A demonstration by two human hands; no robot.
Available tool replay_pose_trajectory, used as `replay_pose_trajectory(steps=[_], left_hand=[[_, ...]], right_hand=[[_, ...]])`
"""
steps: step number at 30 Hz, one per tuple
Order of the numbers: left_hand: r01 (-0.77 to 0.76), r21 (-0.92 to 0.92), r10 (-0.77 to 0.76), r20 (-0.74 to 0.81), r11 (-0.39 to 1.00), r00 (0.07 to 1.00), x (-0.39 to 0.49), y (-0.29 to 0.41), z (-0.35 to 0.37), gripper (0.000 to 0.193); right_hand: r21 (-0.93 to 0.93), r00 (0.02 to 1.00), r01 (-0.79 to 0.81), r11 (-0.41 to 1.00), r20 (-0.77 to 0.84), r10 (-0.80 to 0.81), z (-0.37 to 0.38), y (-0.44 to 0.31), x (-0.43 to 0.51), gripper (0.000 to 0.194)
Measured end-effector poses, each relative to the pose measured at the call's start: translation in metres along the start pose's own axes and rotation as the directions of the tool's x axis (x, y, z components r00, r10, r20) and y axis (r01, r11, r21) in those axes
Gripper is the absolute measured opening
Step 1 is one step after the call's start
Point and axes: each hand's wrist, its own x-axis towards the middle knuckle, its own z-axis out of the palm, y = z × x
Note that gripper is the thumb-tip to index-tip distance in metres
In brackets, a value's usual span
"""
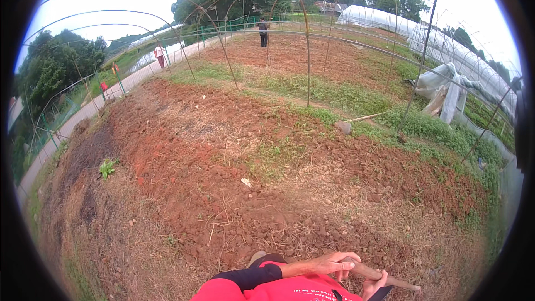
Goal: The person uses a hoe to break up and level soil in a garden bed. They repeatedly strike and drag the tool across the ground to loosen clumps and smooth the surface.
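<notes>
At the lower edge of the head view, my left hand rests on the upper end of a wooden handle, its fingers bent over the top. My right hand grips the same handle a little lower down, close to my red shirt. The handle slants down to the right; no tool head can be made out on it. Before me lies turned reddish soil with dry straw on it. Farther off, a hoe with a pale handle lies on the ground at the edge of the weeds.
Bent metal hoops and a long crossbar stand over the plot. Crumpled plastic sheeting hangs at the right, near plastic tunnels. A person in dark clothes stands far ahead; another person is on the path at left.
</notes>
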Motion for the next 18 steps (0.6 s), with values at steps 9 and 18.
replay_pose_trajectory(steps=[9,18], left_hand=[[0.143,0.202,-0.122,-0.113,0.969,0.986,0.005,0.031,0.011,0.04],[0.136,0.294,-0.092,-0.157,0.946,0.983,0.027,0.046,0.011,0.035]], right_hand=[[0.102,0.966,-0.044,0.994,-0.25,0.068,-0.013,0.003,0.016,0.016],[0.202,0.957,-0.076,0.976,-0.26,0.128,0.022,-0.013,0.014,0.017]])
